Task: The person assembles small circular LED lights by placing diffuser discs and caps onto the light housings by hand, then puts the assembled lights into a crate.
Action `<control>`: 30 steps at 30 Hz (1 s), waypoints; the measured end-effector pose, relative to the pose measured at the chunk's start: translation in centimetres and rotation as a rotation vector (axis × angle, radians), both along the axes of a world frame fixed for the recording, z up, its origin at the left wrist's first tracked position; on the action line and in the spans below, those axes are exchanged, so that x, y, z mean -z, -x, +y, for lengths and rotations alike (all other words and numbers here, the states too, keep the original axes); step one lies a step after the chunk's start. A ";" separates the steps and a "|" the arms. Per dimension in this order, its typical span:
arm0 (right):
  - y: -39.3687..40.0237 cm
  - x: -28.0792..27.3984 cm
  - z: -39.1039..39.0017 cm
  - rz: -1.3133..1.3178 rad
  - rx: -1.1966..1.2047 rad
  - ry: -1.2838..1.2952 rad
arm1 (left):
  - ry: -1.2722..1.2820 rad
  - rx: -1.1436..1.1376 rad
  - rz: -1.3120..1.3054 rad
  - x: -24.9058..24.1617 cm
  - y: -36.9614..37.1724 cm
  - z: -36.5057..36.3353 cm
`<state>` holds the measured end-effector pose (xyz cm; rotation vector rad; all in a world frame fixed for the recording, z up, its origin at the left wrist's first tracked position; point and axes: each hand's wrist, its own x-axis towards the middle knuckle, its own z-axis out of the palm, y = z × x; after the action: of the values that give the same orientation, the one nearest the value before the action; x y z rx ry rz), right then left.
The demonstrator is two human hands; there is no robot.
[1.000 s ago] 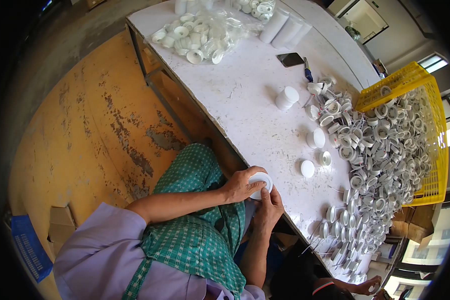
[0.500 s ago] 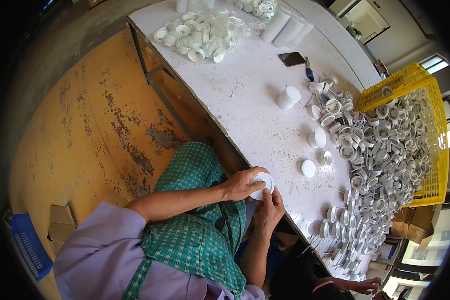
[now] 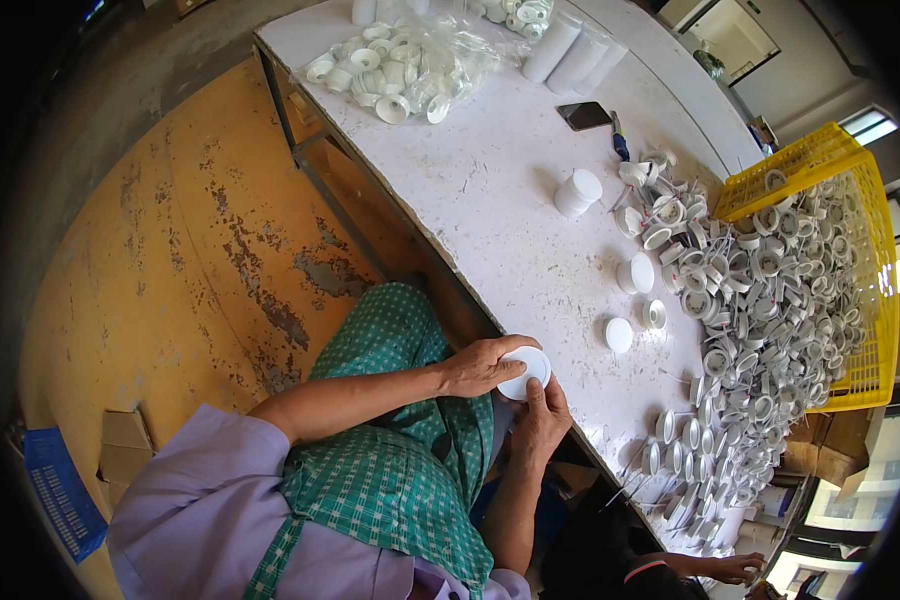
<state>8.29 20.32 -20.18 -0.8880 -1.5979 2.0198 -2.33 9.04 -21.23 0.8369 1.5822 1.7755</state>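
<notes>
A round white disc [image 3: 526,374] with a raised rim, perhaps a lamp part, is held between both hands just off the table's near edge. My left hand [image 3: 478,368] grips its left side, thumb across the face. My right hand [image 3: 542,412] pinches the lower right edge with the thumb on top. The fingers beneath are hidden. On the table nearby stand a short white cylinder [image 3: 618,336], an open white ring-shaped cup [image 3: 653,315] and another white cylinder [image 3: 636,274].
Ring-shaped white fittings with wires [image 3: 770,290] spill from a yellow crate [image 3: 875,350]. Farther off are stacked discs [image 3: 577,194], a phone [image 3: 583,116], a blue-handled tool [image 3: 620,146], white rolls [image 3: 553,50] and a bag of white cups [image 3: 390,70]. A co-worker's hand [image 3: 735,569] shows below.
The disc has tilted slightly in my hands, so its face looks flatter to the camera. My grip stays nearly the same, and the table things have not moved.
</notes>
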 end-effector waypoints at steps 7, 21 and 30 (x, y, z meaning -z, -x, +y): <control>0.0 -0.2 -0.2 -0.011 0.007 -0.007 | -0.003 0.010 -0.024 -0.4 0.1 -0.2; 0.2 0.3 -0.7 -0.003 0.063 -0.045 | 0.045 -0.012 0.027 -0.1 0.1 -0.3; 0.4 0.6 -1.0 -0.031 0.021 -0.124 | 0.009 0.091 -0.191 0.3 0.8 -0.9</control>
<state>7.90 19.34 -20.76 -0.8892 -1.7033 1.8789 -3.13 8.18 -21.51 0.7011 1.4059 1.7272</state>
